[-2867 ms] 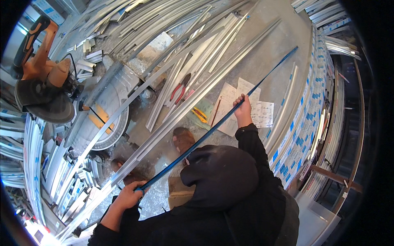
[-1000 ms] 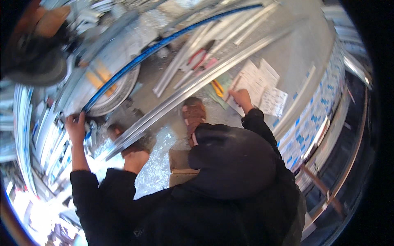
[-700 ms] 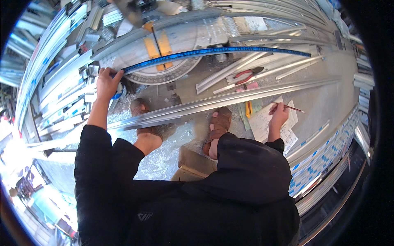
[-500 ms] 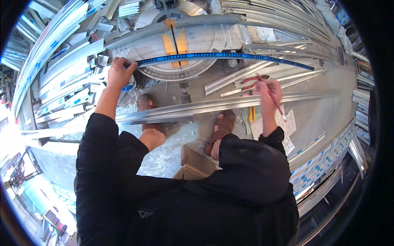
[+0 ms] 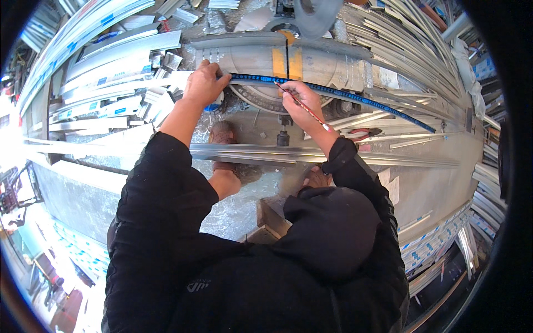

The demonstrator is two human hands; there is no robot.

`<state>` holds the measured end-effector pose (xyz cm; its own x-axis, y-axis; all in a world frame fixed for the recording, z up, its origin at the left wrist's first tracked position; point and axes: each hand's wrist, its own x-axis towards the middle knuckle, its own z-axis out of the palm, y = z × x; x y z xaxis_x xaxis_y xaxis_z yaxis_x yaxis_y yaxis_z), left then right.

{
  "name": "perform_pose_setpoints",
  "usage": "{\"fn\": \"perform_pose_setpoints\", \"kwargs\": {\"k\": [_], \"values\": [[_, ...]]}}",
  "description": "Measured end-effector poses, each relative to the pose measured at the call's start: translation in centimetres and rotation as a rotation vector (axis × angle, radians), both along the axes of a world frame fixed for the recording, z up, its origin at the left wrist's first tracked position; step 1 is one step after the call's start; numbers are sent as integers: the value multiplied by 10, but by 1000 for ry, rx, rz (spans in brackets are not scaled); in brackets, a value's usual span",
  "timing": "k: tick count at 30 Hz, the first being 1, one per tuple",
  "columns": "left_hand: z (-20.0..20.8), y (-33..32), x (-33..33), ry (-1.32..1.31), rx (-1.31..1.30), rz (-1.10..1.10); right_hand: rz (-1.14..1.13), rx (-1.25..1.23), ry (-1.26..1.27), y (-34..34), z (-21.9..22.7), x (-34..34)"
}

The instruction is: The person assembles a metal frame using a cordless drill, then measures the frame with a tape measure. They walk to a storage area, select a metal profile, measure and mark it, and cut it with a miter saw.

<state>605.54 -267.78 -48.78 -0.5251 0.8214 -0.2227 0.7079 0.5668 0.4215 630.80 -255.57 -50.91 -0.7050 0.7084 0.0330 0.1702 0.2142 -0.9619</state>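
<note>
My left hand [image 5: 204, 82] pinches the left end of a long thin strip [image 5: 383, 105] faced in blue with dark printed marks. The strip lies across the round base of a mitre saw [image 5: 250, 99], over its yellow insert [image 5: 279, 62]. Between the fingers of my right hand [image 5: 302, 108] is a slim red-and-dark pencil [image 5: 294, 96]. Its tip is at the strip near the saw's slot; whether it touches I cannot tell. Red-handled pliers [image 5: 363, 133] lie right of my right wrist.
Long silvery profiles [image 5: 255, 152] run crosswise in front of my legs, above my sandalled feet. Stacks of cut white and metal profiles [image 5: 119, 61] fill the left side. More long strips [image 5: 400, 50] lie at the back right. Papers [image 5: 393, 188] show beside my right sleeve.
My right hand has moved left from beside the pliers to the strip, turning the pencil tip toward it. My left hand keeps its hold. The whole view has shifted.
</note>
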Motion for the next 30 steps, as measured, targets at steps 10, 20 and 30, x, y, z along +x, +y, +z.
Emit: {"fn": "perform_pose_setpoints", "kwargs": {"k": [10, 20, 30], "values": [[-5, 0, -4, -62, 33, 7, 137, 107, -120, -7, -5, -35], [-5, -1, -4, -18, 87, 4, 172, 220, -212, -9, -2, -43], [3, 0, -3, -36, 11, 4, 143, 166, -202, -9, 3, -46]]}}
